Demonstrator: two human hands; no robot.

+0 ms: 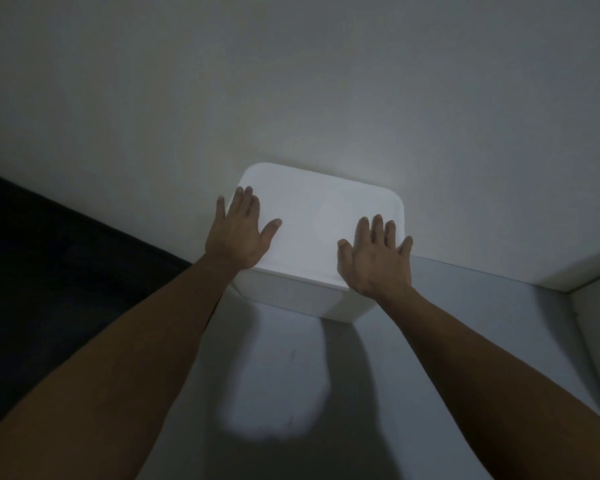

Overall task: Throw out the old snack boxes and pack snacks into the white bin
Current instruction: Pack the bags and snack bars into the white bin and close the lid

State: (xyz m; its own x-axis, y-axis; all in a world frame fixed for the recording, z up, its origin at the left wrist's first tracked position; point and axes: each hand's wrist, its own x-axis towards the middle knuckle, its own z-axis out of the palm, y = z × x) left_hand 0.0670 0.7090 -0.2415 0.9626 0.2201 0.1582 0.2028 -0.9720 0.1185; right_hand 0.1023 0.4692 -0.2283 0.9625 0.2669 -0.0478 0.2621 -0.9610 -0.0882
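Against the pale wall (291, 81), at the far end of a grey-white shelf surface (278, 382), stands one white bin (312, 216), its flat lid closed on top and its near side wall showing below the lid's edge. There are two hands in view and two bare forearms, and nothing else lies on the surface apart from their shadows and a bright patch of light. The left hand (238, 233) lies palm down on the left part of the lid, fingers straight and close together, thumb spread out to the right, little finger near the lid's left edge. The right hand (374, 254) lies palm down on the lid's near right corner, fingers straight and slightly fanned, thumb pointing left, the heel of the hand over the front edge. Neither hand curls round anything; both press flat. Both forearms reach forward and upward from the bottom corners. A dark area (49, 271) fills the left side, a white ledge (596, 265) the right.
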